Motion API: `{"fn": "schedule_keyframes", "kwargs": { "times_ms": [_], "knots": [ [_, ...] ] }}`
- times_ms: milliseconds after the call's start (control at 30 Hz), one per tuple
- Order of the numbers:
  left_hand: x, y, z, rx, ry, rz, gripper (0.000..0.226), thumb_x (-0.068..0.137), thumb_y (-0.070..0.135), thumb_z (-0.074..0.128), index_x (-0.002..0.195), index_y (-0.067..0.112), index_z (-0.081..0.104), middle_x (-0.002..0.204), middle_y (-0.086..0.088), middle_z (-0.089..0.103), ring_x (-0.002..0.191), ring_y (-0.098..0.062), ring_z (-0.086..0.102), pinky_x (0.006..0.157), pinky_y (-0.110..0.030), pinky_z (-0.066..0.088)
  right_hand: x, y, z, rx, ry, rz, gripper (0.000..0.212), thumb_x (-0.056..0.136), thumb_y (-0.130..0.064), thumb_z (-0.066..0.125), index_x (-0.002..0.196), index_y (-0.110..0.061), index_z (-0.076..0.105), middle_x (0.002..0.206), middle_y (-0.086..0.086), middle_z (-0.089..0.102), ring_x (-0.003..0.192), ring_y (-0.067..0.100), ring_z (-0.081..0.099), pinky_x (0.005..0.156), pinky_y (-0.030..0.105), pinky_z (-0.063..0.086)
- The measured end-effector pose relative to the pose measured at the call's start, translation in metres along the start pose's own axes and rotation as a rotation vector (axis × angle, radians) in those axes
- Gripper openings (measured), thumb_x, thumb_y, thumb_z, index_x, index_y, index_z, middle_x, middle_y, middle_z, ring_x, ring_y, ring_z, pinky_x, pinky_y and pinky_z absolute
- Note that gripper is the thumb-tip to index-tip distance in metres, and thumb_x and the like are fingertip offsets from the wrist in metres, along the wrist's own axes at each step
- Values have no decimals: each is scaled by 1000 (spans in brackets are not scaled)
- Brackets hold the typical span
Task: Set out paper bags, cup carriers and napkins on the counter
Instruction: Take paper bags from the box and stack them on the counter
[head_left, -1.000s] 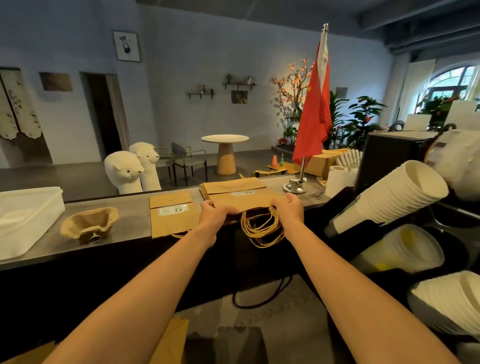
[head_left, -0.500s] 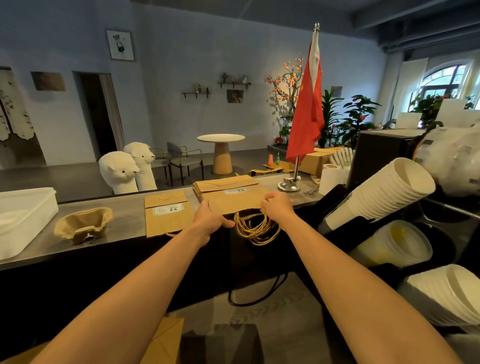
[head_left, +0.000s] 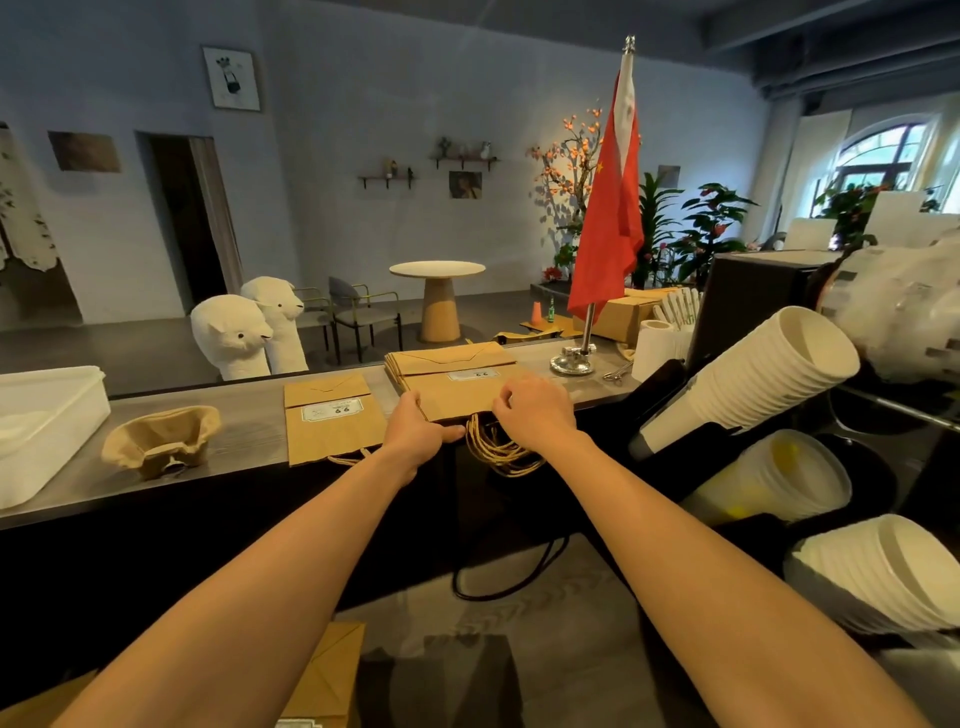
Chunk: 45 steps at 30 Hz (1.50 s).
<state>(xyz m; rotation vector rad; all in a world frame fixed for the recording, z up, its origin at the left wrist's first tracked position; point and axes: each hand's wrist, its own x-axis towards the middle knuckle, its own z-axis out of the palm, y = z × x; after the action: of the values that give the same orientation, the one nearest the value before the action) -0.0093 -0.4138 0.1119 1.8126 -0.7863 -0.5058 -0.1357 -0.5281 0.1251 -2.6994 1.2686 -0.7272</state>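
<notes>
A stack of flat brown paper bags (head_left: 447, 376) lies on the grey counter (head_left: 249, 415), its twine handles (head_left: 498, 452) hanging over the near edge. My left hand (head_left: 418, 431) pinches the stack's near left corner. My right hand (head_left: 535, 408) rests curled on the near right edge above the handles. A smaller brown paper bag (head_left: 332, 421) lies flat to the left. Further left sits a pulp cup carrier (head_left: 161, 441).
A white plastic tub (head_left: 41, 421) stands at the counter's left end. A red flag on a chrome base (head_left: 571, 361) stands right of the stack, beside a paper roll (head_left: 652, 348). Sleeves of white cups (head_left: 748, 374) jut out at right. More brown bags (head_left: 327, 675) lie below.
Both hands and the stack of bags stay in about the same place on the counter; the view has shifted slightly. The stack sits a little squarer against the counter edge.
</notes>
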Motion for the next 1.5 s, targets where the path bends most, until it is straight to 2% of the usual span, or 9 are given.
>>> {"fn": "schedule_keyframes", "kwargs": {
  "times_ms": [200, 300, 533, 633, 800, 933, 1133, 1300, 1500],
  "knots": [
    [1, -1, 0, -4, -4, -11, 93, 84, 9, 82, 158, 14, 27, 158, -10, 41, 146, -30, 38, 117, -47, 36, -10, -8, -4, 54, 77, -16, 21, 100, -34, 52, 97, -20, 67, 96, -2, 59, 89, 16, 55, 75, 32, 44],
    [0, -1, 0, 3, 2, -13, 92, 84, 9, 81, 158, 13, 27, 158, -10, 41, 146, -30, 37, 117, -47, 36, -20, -9, -7, 82, 71, -41, 19, 101, -32, 53, 107, -20, 67, 105, -3, 60, 96, 16, 55, 78, 30, 43],
    [-6, 6, -2, 27, -21, -53, 95, 84, 9, 80, 161, 13, 24, 161, -12, 37, 148, -33, 34, 118, -47, 34, -44, -7, -26, 345, 41, 106, 23, 100, -27, 57, 122, -21, 64, 118, -3, 64, 98, 13, 54, 75, 30, 42],
    [-13, 12, -5, -15, -55, -65, 85, 89, 11, 75, 159, 12, 27, 160, -13, 37, 146, -32, 36, 116, -46, 35, -60, -6, -33, 434, 60, 125, 27, 100, -27, 57, 126, -22, 63, 122, -6, 64, 104, 12, 56, 77, 30, 43],
    [-48, 5, -4, -61, 60, 99, 66, 98, 17, 65, 156, 18, 34, 160, -9, 36, 145, -28, 37, 116, -46, 36, -82, -4, -38, 565, 50, 127, 26, 98, -25, 59, 123, -24, 64, 114, -8, 63, 105, 12, 58, 85, 32, 50],
    [-86, -11, -19, -224, 109, 189, 46, 102, 21, 60, 146, 21, 46, 145, 0, 51, 133, -21, 51, 112, -42, 44, -99, -12, -39, 695, 50, 154, 25, 99, -25, 58, 122, -21, 65, 108, -8, 63, 102, 11, 59, 87, 30, 50],
    [-135, -29, -59, -261, 111, 241, 42, 100, 19, 63, 140, 24, 49, 122, 6, 63, 107, -8, 65, 82, -24, 54, -134, -49, -28, 885, 67, 153, 19, 99, -23, 60, 116, -21, 66, 97, -13, 62, 91, 3, 59, 75, 21, 48],
    [-171, -50, -106, -214, 135, 268, 32, 101, 18, 62, 130, 27, 52, 115, 7, 68, 97, -2, 71, 79, -25, 58, -168, -86, -12, 1007, -7, 105, 20, 98, -21, 61, 117, -21, 66, 97, -1, 70, 92, 12, 66, 78, 23, 52],
    [-214, -97, -161, -101, 211, 213, 25, 103, 22, 59, 127, 25, 57, 112, 6, 69, 93, -1, 71, 75, -24, 57, -215, -133, 11, 1103, -177, 74, 20, 100, -21, 61, 119, -19, 66, 97, -3, 72, 86, 6, 69, 75, 20, 52]
  ]
}}
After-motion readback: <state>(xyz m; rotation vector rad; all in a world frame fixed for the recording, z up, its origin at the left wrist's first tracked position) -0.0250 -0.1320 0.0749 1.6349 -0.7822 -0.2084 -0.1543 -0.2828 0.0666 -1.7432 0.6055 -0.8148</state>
